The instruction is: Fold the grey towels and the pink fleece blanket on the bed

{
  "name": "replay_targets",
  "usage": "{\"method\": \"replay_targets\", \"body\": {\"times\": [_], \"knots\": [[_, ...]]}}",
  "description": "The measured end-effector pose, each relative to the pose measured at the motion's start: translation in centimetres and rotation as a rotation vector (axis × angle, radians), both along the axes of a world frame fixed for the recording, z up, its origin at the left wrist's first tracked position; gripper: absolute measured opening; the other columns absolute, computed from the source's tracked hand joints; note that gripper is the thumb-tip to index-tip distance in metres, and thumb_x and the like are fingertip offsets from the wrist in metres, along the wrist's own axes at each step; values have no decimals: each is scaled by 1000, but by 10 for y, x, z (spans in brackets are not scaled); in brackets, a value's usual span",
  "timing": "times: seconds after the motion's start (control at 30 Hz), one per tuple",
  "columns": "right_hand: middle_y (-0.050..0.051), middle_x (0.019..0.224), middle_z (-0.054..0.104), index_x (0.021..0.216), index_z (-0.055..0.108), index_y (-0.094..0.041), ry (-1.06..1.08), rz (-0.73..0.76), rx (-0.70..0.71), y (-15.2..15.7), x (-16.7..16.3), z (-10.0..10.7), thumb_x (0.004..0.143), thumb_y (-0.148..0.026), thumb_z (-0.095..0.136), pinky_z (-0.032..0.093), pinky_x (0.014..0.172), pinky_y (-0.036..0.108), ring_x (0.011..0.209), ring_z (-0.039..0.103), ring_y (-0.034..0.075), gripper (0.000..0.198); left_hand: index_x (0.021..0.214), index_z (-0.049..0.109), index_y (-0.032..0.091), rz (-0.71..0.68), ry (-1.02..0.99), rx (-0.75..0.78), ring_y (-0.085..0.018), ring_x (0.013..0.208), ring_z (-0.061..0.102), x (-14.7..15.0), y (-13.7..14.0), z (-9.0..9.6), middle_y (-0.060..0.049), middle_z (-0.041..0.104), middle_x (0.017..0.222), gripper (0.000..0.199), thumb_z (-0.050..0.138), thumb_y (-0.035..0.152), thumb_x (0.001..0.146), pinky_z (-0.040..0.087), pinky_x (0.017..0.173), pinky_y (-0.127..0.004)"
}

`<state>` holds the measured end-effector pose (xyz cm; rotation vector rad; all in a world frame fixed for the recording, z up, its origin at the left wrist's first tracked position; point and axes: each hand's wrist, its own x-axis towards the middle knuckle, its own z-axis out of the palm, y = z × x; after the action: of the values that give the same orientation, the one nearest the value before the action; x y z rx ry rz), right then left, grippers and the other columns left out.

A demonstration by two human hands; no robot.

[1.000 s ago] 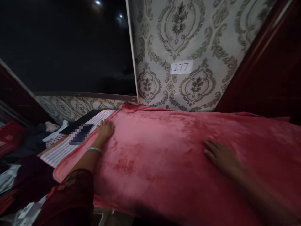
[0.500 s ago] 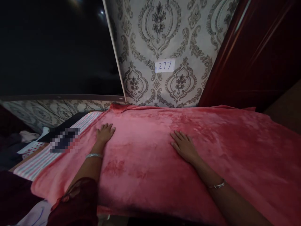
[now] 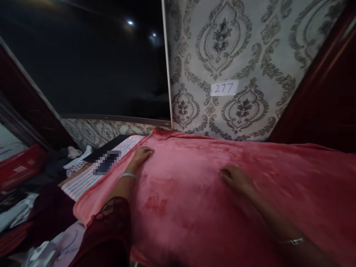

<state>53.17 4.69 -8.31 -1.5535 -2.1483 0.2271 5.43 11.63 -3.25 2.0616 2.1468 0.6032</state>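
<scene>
A pink-red plush blanket point(image 3: 180, 185) lies spread out in front of me, fairly smooth, with darker brushed patches. Toward its far left part is my left hand point(image 3: 143, 154), loosely bent, fingertips pointing right; a silver bangle circles the wrist. My right hand point(image 3: 236, 177) is over the middle of the blanket, its fingers curled loosely and the thumb a little apart. No fold of cloth shows gathered in either hand. Whether the fingertips touch the blanket is hard to make out.
Striped cloth point(image 3: 83, 183) shows beyond the blanket's left edge, with a pixelated dark object point(image 3: 107, 163) on it. A large dark screen point(image 3: 111, 66) stands behind at left. Patterned wallpaper bears a paper marked 277 point(image 3: 224, 88). Clothes and a red bag point(image 3: 20, 167) lie at far left.
Both hands were flat with fingers spread on the blanket; now the fingers are bent and drawn in. The camera view has turned left, so the scene sits farther right.
</scene>
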Motion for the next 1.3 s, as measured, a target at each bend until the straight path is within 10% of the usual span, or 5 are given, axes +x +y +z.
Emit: {"method": "replay_targets", "body": {"times": [0.37, 0.77, 1.3], "knots": [[7, 82, 67, 74, 61, -23, 160, -46, 33, -4, -18, -16, 82, -34, 44, 46, 76, 36, 82, 61, 25, 22, 122, 67, 17, 385, 102, 76, -38, 128, 51, -14, 6, -12, -21, 60, 134, 37, 51, 28, 91, 43, 104, -52], [13, 83, 69, 78, 64, -21, -52, -185, 370, -13, -17, -18, 96, -32, 37, 45, 74, 41, 81, 60, 28, 35, 134, 60, 24, 390, 107, 22, -33, 128, 52, -33, 8, -10, -13, 62, 137, 41, 47, 31, 96, 45, 100, -47], [9, 86, 71, 89, 69, -21, 131, -24, 281, -11, -11, -28, 90, -54, 55, 51, 69, 38, 78, 65, 27, 36, 133, 63, 16, 422, 120, 62, -40, 122, 55, -35, 10, -10, -22, 64, 127, 45, 49, 34, 94, 46, 97, -55]]}}
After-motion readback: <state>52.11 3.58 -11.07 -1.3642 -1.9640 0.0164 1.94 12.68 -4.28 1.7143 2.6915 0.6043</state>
